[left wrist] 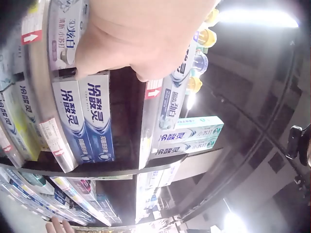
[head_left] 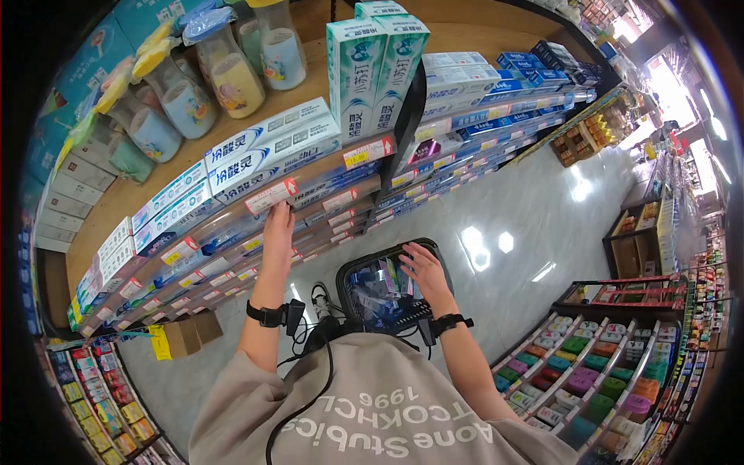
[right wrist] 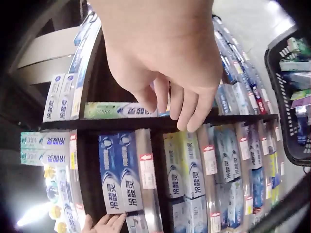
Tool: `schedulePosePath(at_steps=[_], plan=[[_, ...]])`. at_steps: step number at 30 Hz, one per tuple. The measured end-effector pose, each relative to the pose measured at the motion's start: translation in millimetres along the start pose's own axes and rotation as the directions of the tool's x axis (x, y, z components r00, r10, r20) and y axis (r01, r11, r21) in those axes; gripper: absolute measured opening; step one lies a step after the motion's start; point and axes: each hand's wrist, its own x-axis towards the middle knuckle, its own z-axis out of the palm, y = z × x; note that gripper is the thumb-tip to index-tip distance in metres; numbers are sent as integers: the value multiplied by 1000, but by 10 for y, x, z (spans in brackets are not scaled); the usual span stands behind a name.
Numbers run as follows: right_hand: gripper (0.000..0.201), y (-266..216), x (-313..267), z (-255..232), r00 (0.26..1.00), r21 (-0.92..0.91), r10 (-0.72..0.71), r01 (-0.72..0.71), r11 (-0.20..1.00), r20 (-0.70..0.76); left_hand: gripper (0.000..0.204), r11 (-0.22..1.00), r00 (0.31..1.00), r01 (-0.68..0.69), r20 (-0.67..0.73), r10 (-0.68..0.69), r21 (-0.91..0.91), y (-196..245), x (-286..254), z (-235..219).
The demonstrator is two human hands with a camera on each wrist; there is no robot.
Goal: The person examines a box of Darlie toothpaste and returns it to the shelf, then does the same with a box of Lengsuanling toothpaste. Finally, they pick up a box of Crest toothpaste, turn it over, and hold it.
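In the head view my left hand (head_left: pixel 279 236) reaches to the edge of the toothpaste shelf, just below a price tag (head_left: pixel 271 196). The left wrist view puts this hand (left wrist: pixel 141 36) close over two blue-and-white toothpaste boxes (left wrist: pixel 97 119). From the right wrist view, the left hand's fingertips (right wrist: pixel 116 221) are right at the lower ends of those boxes (right wrist: pixel 119 174). My right hand (head_left: pixel 425 271) hangs with loose, spread fingers above the black shopping basket (head_left: pixel 341 283) in the head view. Nothing is in the right hand (right wrist: pixel 170 82), whose fingers point toward the shelf divider (right wrist: pixel 160 120).
Packaged goods lie in the basket, near a shoe (head_left: pixel 321 298) on the grey floor. On the top shelf stand plastic jugs (head_left: pixel 232 77) and green toothpaste boxes (head_left: pixel 376 66). A cardboard box (head_left: pixel 190 335) sits at lower left. A rack of colourful packs (head_left: pixel 581 380) stands at right.
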Motion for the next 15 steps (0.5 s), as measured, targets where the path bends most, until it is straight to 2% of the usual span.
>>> schedulePosePath(at_steps=[4, 10, 15], plan=[[44, 182, -203, -250, 986, 75, 78, -67, 995, -148, 78, 999, 1000, 16, -11, -16, -35, -9, 24, -5], [49, 384, -225, -475, 980, 109, 99, -81, 991, -171, 75, 999, 999, 24, -28, -24, -30, 4, 42, -2], [51, 351, -171, -381, 985, 127, 101, -83, 988, -140, 71, 1000, 1000, 31, 3, -31, 3, 77, 21, 5]])
